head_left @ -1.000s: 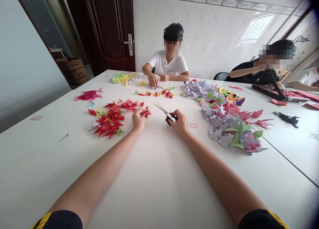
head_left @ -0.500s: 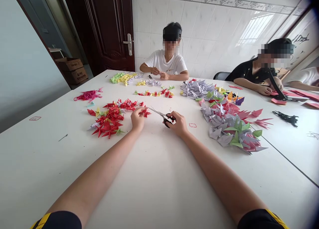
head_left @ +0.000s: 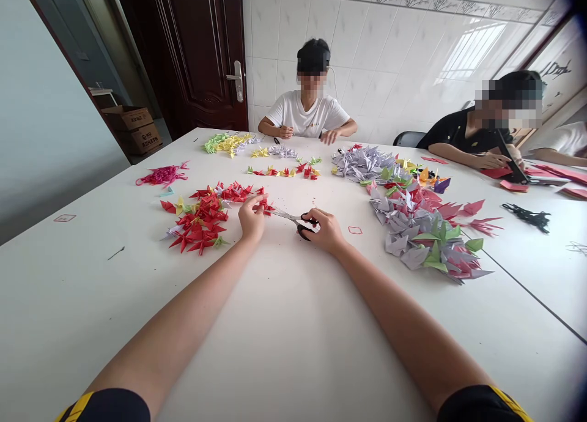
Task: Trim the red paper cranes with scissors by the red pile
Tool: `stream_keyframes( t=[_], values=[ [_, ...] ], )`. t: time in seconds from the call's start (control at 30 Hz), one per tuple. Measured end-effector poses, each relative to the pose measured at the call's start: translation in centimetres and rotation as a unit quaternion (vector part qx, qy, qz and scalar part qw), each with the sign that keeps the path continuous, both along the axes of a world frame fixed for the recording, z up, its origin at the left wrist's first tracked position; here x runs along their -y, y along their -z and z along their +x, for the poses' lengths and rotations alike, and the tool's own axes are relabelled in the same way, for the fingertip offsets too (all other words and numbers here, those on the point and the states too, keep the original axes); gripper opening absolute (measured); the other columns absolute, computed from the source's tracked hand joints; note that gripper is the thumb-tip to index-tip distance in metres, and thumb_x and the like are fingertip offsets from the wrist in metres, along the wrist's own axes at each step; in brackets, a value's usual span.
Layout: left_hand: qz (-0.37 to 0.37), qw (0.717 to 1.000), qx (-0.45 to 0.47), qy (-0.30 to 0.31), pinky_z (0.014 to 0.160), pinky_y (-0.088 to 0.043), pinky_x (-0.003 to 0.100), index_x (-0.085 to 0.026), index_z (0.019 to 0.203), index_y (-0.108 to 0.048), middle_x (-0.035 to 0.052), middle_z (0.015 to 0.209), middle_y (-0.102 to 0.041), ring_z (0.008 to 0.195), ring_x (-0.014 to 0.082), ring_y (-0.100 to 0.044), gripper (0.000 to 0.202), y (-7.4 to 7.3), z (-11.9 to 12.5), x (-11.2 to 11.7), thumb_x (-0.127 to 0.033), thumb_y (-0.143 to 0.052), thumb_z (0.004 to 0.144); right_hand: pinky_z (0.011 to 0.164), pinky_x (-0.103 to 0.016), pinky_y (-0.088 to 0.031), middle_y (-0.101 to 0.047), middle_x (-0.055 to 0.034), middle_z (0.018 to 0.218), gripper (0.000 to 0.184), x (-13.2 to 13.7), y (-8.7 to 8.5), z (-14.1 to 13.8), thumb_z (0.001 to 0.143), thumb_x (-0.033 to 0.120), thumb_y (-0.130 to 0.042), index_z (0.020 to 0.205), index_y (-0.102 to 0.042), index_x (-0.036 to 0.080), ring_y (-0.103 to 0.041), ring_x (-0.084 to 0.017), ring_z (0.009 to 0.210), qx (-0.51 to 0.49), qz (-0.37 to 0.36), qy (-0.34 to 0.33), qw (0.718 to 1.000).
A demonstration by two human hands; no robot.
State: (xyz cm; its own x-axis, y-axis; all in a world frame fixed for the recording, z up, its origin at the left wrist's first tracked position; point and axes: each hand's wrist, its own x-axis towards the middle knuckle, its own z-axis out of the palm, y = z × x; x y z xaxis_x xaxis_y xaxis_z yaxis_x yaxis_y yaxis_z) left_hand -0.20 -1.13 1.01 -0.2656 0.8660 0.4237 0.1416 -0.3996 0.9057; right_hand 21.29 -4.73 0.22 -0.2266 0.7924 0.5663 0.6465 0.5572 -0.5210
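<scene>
In my left hand [head_left: 252, 218] is a red paper crane [head_left: 268, 208], pinched between the fingers and partly hidden by them. My right hand [head_left: 326, 228] is closed on the black handles of a pair of scissors [head_left: 287, 215], whose blades point left. The blade tips reach the red crane at my left fingertips; whether they touch it I cannot tell. Just left of my left hand lies a heap of folded cranes [head_left: 208, 217], mostly red with a few yellow, green and lilac ones. Small red scraps [head_left: 314, 202] dot the table beyond the scissors.
To the right spreads a large pile of lilac, pink and green cranes [head_left: 413, 226]. A pink bundle [head_left: 162, 174] lies at left, black cords [head_left: 526, 218] at far right. Across the white table [head_left: 284, 324] sits a person in white; another, in black, works beside a paper cutter [head_left: 513, 159].
The scissors have moved slightly left and down, bringing their tips to the red crane. My left hand has barely shifted. The person opposite has parted their hands.
</scene>
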Motion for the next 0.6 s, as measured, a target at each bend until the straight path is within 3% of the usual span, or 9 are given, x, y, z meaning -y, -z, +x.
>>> stream_keyframes(
  t=[0.2, 0.6],
  values=[
    [0.001, 1.000, -0.007, -0.001, 0.083, -0.049, 0.031, -0.022, 0.097, -0.074, 0.0070, 0.111, -0.069, 0.103, 0.0204, -0.061, 0.039, -0.21, 0.02, 0.10, -0.002, -0.049, 0.075, 0.062, -0.029, -0.042, -0.069, -0.0038, 0.093, 0.014, -0.09, 0.21, -0.01, 0.073, 0.027, -0.060, 0.087, -0.059, 0.025, -0.054, -0.017, 0.068, 0.022, -0.002, 0.021, 1.000],
    [0.010, 1.000, -0.025, -0.007, 0.077, -0.050, 0.030, -0.022, 0.100, -0.074, 0.0078, 0.115, -0.069, 0.095, 0.0194, -0.062, 0.036, 0.10, -0.05, -0.12, -0.007, -0.051, 0.075, 0.061, -0.029, -0.042, -0.070, -0.0037, 0.087, 0.011, -0.37, 0.16, -0.19, 0.070, 0.030, -0.063, 0.079, -0.060, 0.024, -0.053, -0.017, 0.066, -0.056, -0.060, 0.039, 0.996]
  ],
)
